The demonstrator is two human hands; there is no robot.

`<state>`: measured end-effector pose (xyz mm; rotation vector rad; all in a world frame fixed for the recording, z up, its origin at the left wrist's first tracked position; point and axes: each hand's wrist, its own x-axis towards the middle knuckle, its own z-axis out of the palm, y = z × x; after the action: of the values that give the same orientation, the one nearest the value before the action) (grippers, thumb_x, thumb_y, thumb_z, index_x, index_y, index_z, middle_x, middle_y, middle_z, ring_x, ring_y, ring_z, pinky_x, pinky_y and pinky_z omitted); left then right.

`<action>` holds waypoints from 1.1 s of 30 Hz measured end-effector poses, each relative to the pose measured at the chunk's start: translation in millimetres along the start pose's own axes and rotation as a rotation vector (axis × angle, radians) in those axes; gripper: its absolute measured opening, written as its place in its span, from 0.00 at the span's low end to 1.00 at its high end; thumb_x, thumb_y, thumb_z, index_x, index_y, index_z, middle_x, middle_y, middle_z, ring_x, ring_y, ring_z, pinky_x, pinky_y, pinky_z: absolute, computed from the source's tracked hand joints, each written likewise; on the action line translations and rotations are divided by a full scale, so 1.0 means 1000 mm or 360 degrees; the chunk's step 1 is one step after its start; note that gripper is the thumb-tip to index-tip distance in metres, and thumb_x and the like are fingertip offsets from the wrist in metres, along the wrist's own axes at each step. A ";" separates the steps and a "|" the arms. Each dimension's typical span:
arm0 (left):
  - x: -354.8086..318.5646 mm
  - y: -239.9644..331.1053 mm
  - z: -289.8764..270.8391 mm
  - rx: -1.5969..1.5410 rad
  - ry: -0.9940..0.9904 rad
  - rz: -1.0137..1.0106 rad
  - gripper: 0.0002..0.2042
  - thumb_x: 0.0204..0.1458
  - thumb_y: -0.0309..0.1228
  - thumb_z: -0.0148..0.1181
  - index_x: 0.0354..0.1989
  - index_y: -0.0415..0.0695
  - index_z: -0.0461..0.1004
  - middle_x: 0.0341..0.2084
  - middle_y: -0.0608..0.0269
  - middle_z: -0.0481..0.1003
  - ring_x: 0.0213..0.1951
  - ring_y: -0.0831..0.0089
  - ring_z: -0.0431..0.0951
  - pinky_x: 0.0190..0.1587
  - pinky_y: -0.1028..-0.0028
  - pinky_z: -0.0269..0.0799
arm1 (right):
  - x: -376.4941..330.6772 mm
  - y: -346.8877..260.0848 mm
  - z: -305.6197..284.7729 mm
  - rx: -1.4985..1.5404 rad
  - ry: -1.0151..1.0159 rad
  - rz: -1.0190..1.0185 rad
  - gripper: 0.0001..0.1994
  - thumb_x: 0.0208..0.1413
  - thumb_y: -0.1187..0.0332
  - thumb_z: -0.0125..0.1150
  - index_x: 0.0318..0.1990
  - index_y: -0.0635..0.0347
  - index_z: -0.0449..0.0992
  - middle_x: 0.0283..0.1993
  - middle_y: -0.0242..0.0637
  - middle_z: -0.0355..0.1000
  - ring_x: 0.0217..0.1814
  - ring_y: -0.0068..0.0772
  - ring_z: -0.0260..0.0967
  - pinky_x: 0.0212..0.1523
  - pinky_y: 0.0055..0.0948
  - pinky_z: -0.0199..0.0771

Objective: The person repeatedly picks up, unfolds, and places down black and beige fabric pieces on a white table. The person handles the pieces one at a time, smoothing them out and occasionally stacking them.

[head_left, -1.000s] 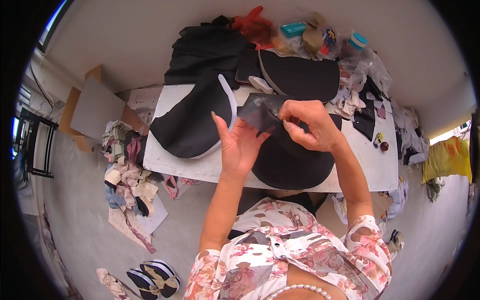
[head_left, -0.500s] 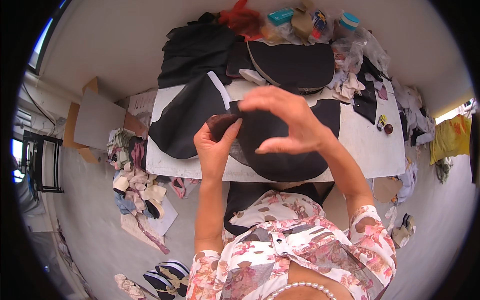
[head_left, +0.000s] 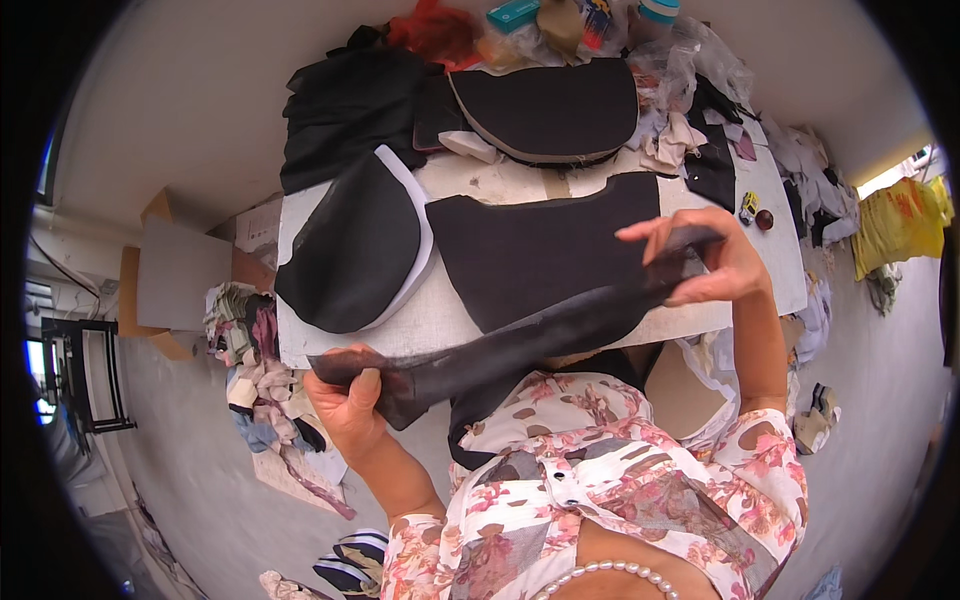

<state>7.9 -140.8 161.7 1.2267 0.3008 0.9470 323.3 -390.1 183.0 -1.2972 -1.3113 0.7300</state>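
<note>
A thin, see-through strip of black fabric (head_left: 530,335) stretches between my two hands, over the table's front edge. Its left end is pinched by my left hand (head_left: 350,400), thumb on top. My right hand (head_left: 715,260) grips the other end, slightly blurred, with the fabric gathered between thumb and fingers. Behind the strip lies a flat black fabric panel (head_left: 550,235) with a curved-in top edge. To its left, a rounded black piece (head_left: 350,250) rests on a white layer that shows along its right side.
A stack of half-round black pieces (head_left: 550,105) sits at the back of the white table (head_left: 465,290). Folded black cloth (head_left: 350,115) lies back left. Fabric scraps (head_left: 670,140) and plastic bags crowd the right. A cardboard box (head_left: 185,270) and cloth heaps (head_left: 270,395) stand left.
My hands have moved apart, left hand down and leftward, right hand rightward. The sheer strip, bunched in my left hand before, is now spread out between both.
</note>
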 end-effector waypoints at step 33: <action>0.097 -0.159 0.027 0.1388 0.0118 -0.0109 0.13 0.50 0.35 0.69 0.27 0.38 0.75 0.15 0.73 0.67 0.20 0.85 0.63 0.24 0.81 0.60 | -0.014 0.112 -0.001 -0.1037 0.1227 0.0689 0.11 0.50 0.64 0.66 0.29 0.61 0.73 0.16 0.34 0.69 0.17 0.30 0.66 0.23 0.28 0.63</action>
<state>155.8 -90.5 56.5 1.9526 0.8691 0.8167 351.6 -379.8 74.0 -2.1466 -0.6326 0.0089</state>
